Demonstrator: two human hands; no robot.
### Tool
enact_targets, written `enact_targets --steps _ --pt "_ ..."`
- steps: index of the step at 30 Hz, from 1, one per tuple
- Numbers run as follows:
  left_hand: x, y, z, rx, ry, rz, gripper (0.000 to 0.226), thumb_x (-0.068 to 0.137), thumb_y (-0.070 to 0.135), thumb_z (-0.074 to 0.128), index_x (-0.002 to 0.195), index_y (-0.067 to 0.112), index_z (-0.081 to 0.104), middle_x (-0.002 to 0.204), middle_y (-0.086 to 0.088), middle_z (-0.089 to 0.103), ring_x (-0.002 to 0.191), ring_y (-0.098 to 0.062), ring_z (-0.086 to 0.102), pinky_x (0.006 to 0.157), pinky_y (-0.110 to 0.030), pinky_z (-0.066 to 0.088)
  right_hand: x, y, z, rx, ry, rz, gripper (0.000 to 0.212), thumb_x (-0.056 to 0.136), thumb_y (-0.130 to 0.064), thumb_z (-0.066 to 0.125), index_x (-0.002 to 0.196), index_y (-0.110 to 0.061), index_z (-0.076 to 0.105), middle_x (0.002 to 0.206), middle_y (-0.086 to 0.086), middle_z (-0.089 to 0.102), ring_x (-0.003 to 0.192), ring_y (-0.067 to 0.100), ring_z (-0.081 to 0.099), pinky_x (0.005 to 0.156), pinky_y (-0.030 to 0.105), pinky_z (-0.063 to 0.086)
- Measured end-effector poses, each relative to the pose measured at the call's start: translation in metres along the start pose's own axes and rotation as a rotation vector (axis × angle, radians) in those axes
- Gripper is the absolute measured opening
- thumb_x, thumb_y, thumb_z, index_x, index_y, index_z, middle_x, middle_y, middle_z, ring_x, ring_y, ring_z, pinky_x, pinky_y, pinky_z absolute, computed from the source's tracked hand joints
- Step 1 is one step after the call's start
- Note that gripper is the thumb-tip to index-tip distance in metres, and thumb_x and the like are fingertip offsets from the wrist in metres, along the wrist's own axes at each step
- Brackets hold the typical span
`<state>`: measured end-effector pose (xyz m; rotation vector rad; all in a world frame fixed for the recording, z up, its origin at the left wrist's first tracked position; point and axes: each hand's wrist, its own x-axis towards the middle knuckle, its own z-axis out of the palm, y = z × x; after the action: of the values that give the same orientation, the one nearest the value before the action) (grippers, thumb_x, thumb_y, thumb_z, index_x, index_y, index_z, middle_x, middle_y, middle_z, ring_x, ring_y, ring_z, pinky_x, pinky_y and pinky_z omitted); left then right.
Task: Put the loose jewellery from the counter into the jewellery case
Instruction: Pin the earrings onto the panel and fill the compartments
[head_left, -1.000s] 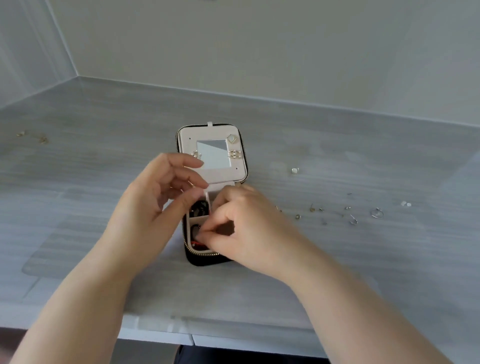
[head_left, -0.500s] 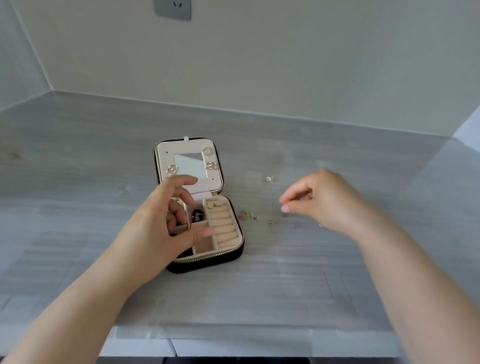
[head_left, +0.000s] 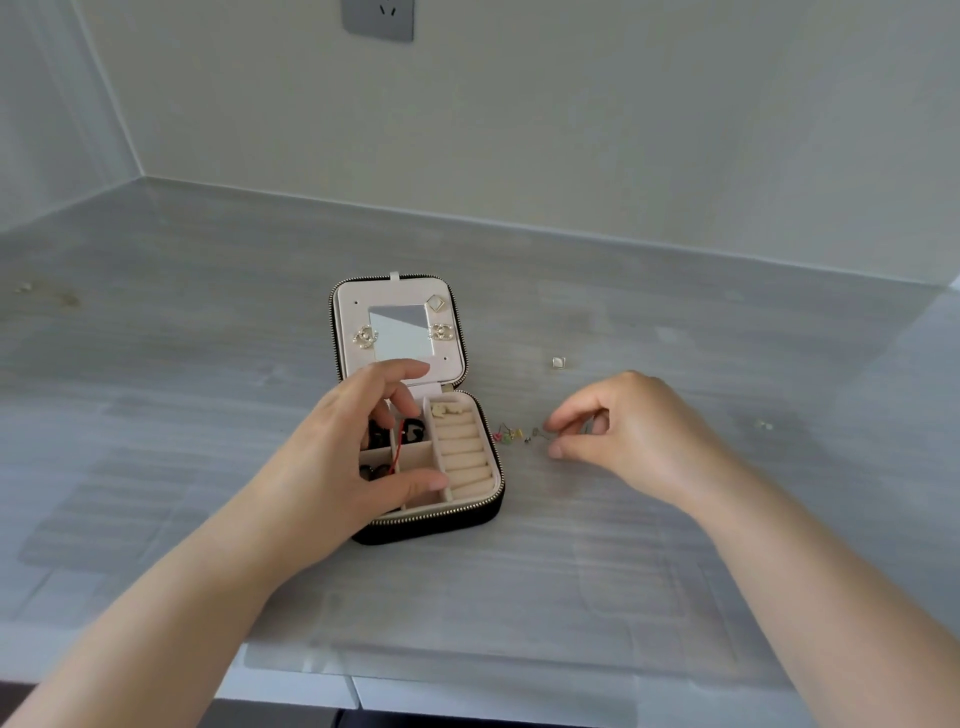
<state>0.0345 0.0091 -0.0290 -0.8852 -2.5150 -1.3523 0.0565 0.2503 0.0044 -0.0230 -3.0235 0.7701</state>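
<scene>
Jewellery case (head_left: 434, 526) lies open at mid-desk (head_left: 571, 571), its lid flat toward the rear edge. Loose jewellery (head_left: 511, 436) lies just beside it, on the side of the desk's right edge. Left grip (head_left: 335, 454) arches over the compartments, and whether it holds the red cord (head_left: 399, 448) cannot be told. Right grip (head_left: 639, 436) sets thumb and forefinger about a small piece, with contact unclear.

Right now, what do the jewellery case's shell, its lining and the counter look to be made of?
Jewellery case shell: black, matte, likely faux leather or fabric; gold-toned metal zip along the rim.
Lining: cream, velvet-like padding, judging by its soft matte ridges.
Counter: grey streaked stone or laminate, smooth with faint sheen; I cannot tell which.
</scene>
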Motion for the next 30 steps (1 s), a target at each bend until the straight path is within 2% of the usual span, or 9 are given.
enact_targets --steps 3,7,11,14,17,20,22,26,30 --pt "0.000 -0.002 0.000 -0.005 -0.041 -0.006 0.063 0.060 0.056 0.076 0.112 0.050 0.041 0.103 0.031 0.047 0.099 0.007 0.042 0.079 0.000 0.030 0.003 -0.008 0.004 -0.038 0.015 -0.021 0.020 0.072 -0.037 0.076 0.090 -0.033 0.069 0.051 -0.023 0.052 0.054 -0.008 0.048 0.049 0.007 0.031" --pt "0.000 -0.002 -0.001 -0.029 -0.058 0.001 0.067 0.056 0.057 0.067 0.115 0.059 0.034 0.108 0.032 0.047 0.108 0.002 0.044 0.088 -0.007 0.033 0.015 -0.011 0.007 -0.100 -0.009 -0.056 0.019 0.078 -0.030 0.071 0.097 -0.029 0.070 0.067 -0.020 0.051 0.061 -0.003 0.044 0.057 0.015 0.035" --pt "0.001 0.001 -0.002 0.025 -0.057 0.034 0.072 0.059 0.043 0.073 0.119 0.051 0.035 0.110 0.032 0.045 0.099 0.005 0.044 0.081 -0.001 0.030 0.022 -0.009 0.002 -0.096 -0.045 -0.033 0.010 0.079 -0.022 0.070 0.087 -0.027 0.073 0.079 -0.012 0.064 0.076 0.004 0.053 0.068 0.021 0.040" --pt "0.003 0.003 -0.005 0.024 -0.091 -0.014 0.084 0.055 0.055 0.079 0.121 0.052 0.027 0.108 0.034 0.038 0.091 0.002 0.044 0.075 -0.004 0.036 0.021 -0.009 0.002 -0.112 0.002 -0.060 0.007 0.079 -0.020 0.070 0.082 -0.024 0.074 0.068 -0.016 0.058 0.074 0.007 0.057 0.068 0.021 0.042" --pt "0.011 0.007 -0.009 0.017 -0.154 -0.103 0.098 0.042 0.061 0.067 0.124 0.055 0.015 0.105 0.031 0.036 0.078 0.004 0.045 0.068 -0.007 0.038 0.020 -0.005 0.007 -0.110 0.077 -0.074 0.006 0.080 -0.020 0.069 0.081 -0.023 0.073 0.067 -0.015 0.058 0.074 0.007 0.059 0.067 0.019 0.044" --pt "0.019 0.015 -0.011 0.066 -0.209 -0.164 0.103 0.048 0.060 0.059 0.136 0.041 0.011 0.101 0.021 0.038 0.065 0.007 0.046 0.061 -0.008 0.039 0.021 -0.003 0.012 0.094 0.176 -0.076 0.011 0.076 -0.016 0.071 0.072 -0.026 0.071 0.057 -0.018 0.060 0.057 -0.003 0.056 0.058 0.009 0.042" --pt "0.022 0.016 -0.008 0.127 -0.168 -0.179 0.101 0.051 0.061 0.056 0.139 0.033 0.014 0.096 0.019 0.039 0.062 0.008 0.046 0.057 -0.010 0.039 0.020 -0.006 0.014 0.360 0.178 -0.109 0.018 0.074 -0.011 0.073 0.070 -0.028 0.069 0.060 -0.015 0.063 0.055 -0.003 0.054 0.062 0.010 0.044" --pt "0.019 0.012 0.005 0.140 -0.037 -0.177 0.093 0.058 0.046 0.075 0.136 0.029 0.027 0.089 0.018 0.041 0.066 0.015 0.044 0.061 -0.005 0.035 0.015 -0.018 0.015 0.664 0.070 -0.189 0.021 0.076 -0.006 0.072 0.080 -0.027 0.071 0.071 -0.008 0.069 0.067 0.003 0.062 0.071 0.016 0.050" --pt "0.015 0.010 0.008 0.086 0.046 -0.158 0.080 0.053 0.044 0.080 0.122 0.032 0.041 0.092 0.015 0.048 0.071 0.003 0.047 0.066 -0.007 0.037 0.019 -0.033 0.011 0.758 -0.073 -0.172 0.015 0.078 -0.003 0.068 0.077 -0.018 0.071 0.064 -0.003 0.070 0.062 0.004 0.064 0.062 0.014 0.051"
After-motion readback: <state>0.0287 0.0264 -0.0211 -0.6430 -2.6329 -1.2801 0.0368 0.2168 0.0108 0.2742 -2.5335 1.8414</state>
